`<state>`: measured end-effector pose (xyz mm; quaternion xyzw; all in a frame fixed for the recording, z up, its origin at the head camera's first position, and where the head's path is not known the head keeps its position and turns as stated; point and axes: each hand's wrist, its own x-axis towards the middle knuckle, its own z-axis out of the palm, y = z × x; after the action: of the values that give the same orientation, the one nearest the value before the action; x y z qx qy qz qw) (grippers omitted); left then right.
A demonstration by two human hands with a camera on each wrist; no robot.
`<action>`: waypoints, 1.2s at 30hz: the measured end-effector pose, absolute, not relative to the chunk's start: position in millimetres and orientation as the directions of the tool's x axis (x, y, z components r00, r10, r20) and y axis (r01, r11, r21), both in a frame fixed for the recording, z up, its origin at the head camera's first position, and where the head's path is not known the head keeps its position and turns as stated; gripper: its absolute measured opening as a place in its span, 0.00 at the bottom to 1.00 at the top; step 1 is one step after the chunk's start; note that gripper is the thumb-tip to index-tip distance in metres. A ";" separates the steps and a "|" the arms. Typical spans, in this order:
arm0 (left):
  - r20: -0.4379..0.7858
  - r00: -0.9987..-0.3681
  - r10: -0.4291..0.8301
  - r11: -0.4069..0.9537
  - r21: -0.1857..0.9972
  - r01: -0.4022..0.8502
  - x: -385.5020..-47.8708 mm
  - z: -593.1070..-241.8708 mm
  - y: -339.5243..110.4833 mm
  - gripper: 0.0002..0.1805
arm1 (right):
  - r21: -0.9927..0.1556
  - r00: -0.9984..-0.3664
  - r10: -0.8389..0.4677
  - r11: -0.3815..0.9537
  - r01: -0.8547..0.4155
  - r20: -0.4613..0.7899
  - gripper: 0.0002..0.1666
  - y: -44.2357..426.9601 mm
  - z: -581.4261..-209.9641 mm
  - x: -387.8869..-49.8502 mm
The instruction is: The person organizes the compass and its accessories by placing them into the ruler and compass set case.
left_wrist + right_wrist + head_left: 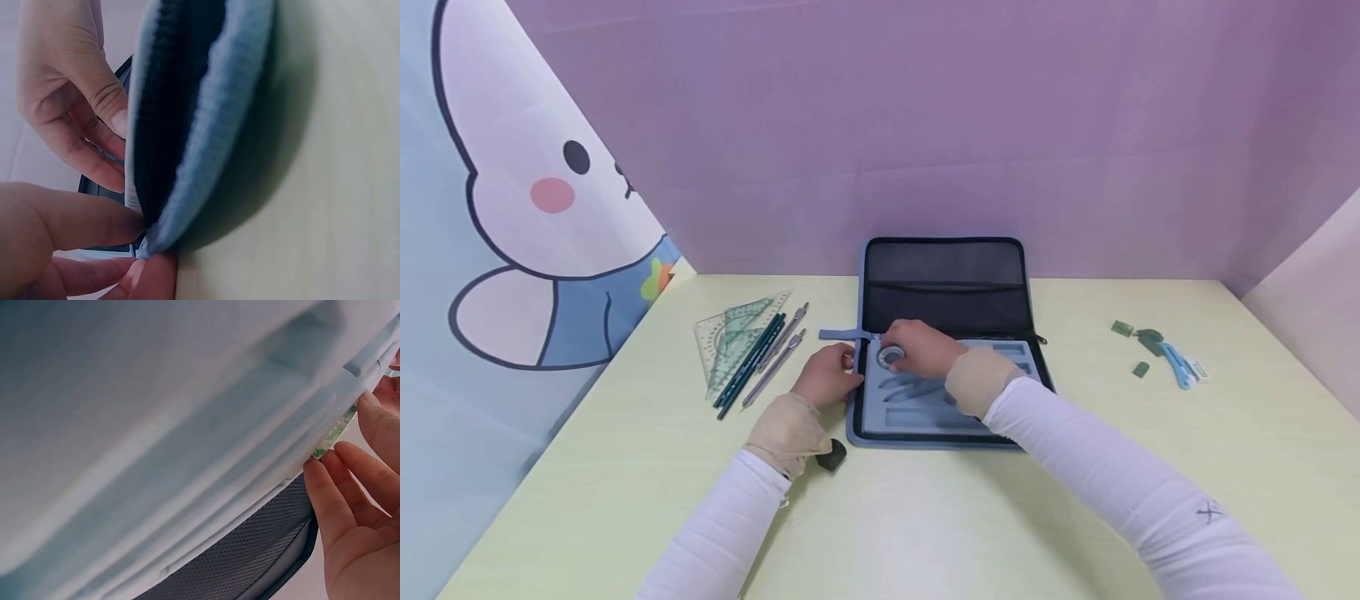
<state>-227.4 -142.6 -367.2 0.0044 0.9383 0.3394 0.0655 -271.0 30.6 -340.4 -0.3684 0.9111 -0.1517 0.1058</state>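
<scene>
An open blue zip case (856, 421) lies on the table, with a grey-blue moulded tray (940, 419) in its base and a dark mesh lid (946, 262) standing up behind. At the tray's upper left, my right hand (925, 348) holds a small round disc-shaped item (891, 357) by its sides. In the right wrist view a green-patterned edge (334, 434) shows between the fingertips. My left hand (827, 377) pinches the case's left rim (150, 240) between thumb and fingers. Part of the tray is hidden under my right hand and wrist.
To the left lie clear green set squares (737, 337), dark green pencils (748, 367) and silver compasses (772, 367). On the right are small green pieces (1141, 369), a light-blue tool (1177, 367) and a white block (1198, 367). A purple cloth wall (925, 142) stands behind.
</scene>
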 end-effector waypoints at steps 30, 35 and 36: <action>-0.116 -0.992 0.045 0.763 0.645 -0.041 -228.3 -369.2 -142.7 0.23 | -0.372 -0.702 -0.708 0.673 -0.639 -0.075 0.20 35.2 -337.5 -270.7; -0.125 -0.991 0.037 0.761 0.647 -0.053 -228.8 -369.5 -142.8 0.24 | -0.373 -0.709 -0.701 0.679 -0.633 -0.073 0.19 35.9 -337.9 -270.9; -0.127 -0.991 0.037 0.761 0.647 -0.054 -228.9 -369.7 -143.0 0.24 | -0.371 -0.709 -0.701 0.680 -0.633 -0.075 0.19 35.9 -337.8 -270.9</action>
<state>-228.9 -143.0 -369.7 -0.0046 0.9360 0.3458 0.0659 -270.9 35.9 -337.8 -0.3664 0.9103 -0.1611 0.1060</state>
